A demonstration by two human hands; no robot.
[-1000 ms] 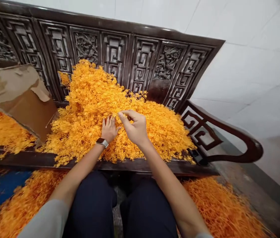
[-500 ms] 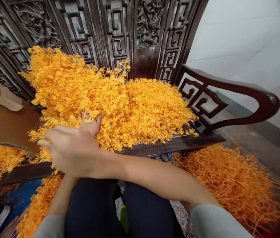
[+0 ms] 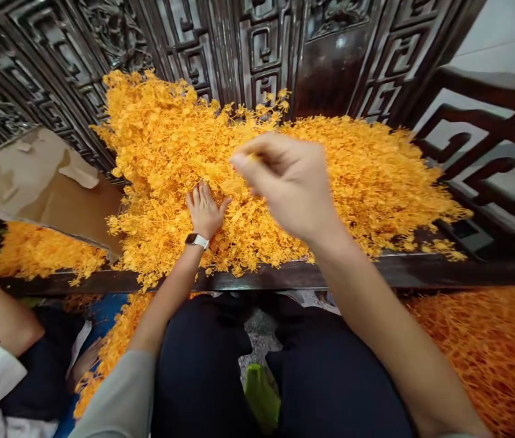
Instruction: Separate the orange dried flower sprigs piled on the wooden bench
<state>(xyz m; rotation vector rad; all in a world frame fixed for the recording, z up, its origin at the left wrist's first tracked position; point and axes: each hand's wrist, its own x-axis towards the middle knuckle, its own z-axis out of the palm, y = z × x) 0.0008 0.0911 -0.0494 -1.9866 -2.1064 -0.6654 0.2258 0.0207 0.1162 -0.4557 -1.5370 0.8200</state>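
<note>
A big heap of yellow-orange plastic flower pieces (image 3: 157, 152) covers the dark wooden bench (image 3: 266, 277) in front of me. My left hand (image 3: 206, 213), with a watch (image 3: 197, 241) on its wrist, lies on the heap with its fingers spread. Raised over the middle of the heap, my right hand (image 3: 291, 182) is closed, thumb against the curled fingers. A small bit of yellow shows between thumb and fingers, too blurred to make out fully; it looks like one of the flower pieces.
A torn cardboard piece (image 3: 56, 182) stands left of the heap, with more yellow pieces beyond it. A co-worker's arm (image 3: 2, 310) is at the far left. Orange stringy strands (image 3: 490, 347) are piled low on the right. The carved backrest (image 3: 221, 55) and armrest (image 3: 490, 152) bound the bench.
My right hand has moved from over my left wrist, rightward and up above the heap. My arms are no longer crossed. The view has shifted left, bringing the co-worker's arm into sight.
</note>
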